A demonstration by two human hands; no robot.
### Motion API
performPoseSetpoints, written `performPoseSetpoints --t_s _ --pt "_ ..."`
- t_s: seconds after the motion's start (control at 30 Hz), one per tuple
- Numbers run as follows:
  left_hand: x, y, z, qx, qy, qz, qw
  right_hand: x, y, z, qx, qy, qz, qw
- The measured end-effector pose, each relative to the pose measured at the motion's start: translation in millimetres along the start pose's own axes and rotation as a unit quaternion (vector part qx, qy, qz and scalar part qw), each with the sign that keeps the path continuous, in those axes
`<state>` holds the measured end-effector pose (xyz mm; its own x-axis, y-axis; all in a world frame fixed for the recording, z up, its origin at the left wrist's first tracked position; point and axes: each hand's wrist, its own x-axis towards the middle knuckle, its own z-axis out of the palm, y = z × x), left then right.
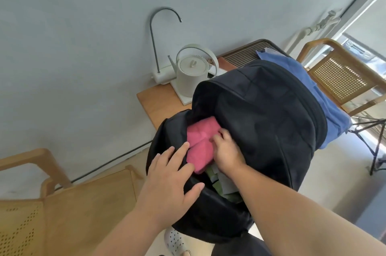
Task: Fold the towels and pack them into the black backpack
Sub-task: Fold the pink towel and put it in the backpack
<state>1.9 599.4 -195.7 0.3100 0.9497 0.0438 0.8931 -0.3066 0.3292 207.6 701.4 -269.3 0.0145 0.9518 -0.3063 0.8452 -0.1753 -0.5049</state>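
the left hand (167,174) is lying flat, fingers straight, on the rim of the black backpack (271,122), touching the pink towel (201,145). the folded towel is sitting in the bag's open mouth, the right hand (226,149) gripping it with curled fingers.

White kettle (193,72) stands on white tray (184,98) near far edge of wooden table (155,105). Curved metal tap (154,32) on small white base, just beside kettle. Cane-back chair (338,76) beyond table's right side. Second wooden chair (83,203) at left.
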Motion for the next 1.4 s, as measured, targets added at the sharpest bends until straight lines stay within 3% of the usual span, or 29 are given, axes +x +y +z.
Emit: performPoseSetpoints --t_s 0.1,0.17,0.23,0.33,0.4,0.67,1.0,1.1,1.2,1.4 --pt "0 3 3 -0.005 -0.002 0.000 1.000 -20 -4 0 -0.229 0.013 -0.151 0.962" --pt "-2 2 5 -0.010 -0.001 0.001 1.000 -36 -13 -1 -0.284 -0.007 -0.240 0.928" --pt "-3 1 6 -0.010 -0.004 0.002 1.000 -43 -16 0 -0.333 -0.081 -0.281 0.897" --pt "-1 3 5 -0.003 -0.009 0.006 1.000 -44 -15 1 -0.416 -0.201 -0.225 0.858" --pt "1 3 4 0.001 -0.016 0.007 1.000 -40 -9 4 -0.440 -0.230 -0.174 0.850" --pt "-1 -4 5 0.000 -0.023 0.015 1.000 -18 -7 12 -0.449 -0.266 -0.073 0.850" --pt "0 -3 -3 0.000 -0.034 0.013 0.999 -23 -33 -7 -0.482 -0.278 -0.079 0.827" --pt "6 -1 -14 -0.060 -0.002 0.001 0.998 -39 -57 -34 -0.464 -0.229 -0.148 0.843" --pt "23 7 -31 -0.134 0.064 -0.020 0.989 -57 -84 -77 -0.459 -0.106 -0.230 0.851" --pt "76 46 -67 -0.189 0.196 0.001 0.962 -76 -107 -173 -0.411 0.140 -0.247 0.866"
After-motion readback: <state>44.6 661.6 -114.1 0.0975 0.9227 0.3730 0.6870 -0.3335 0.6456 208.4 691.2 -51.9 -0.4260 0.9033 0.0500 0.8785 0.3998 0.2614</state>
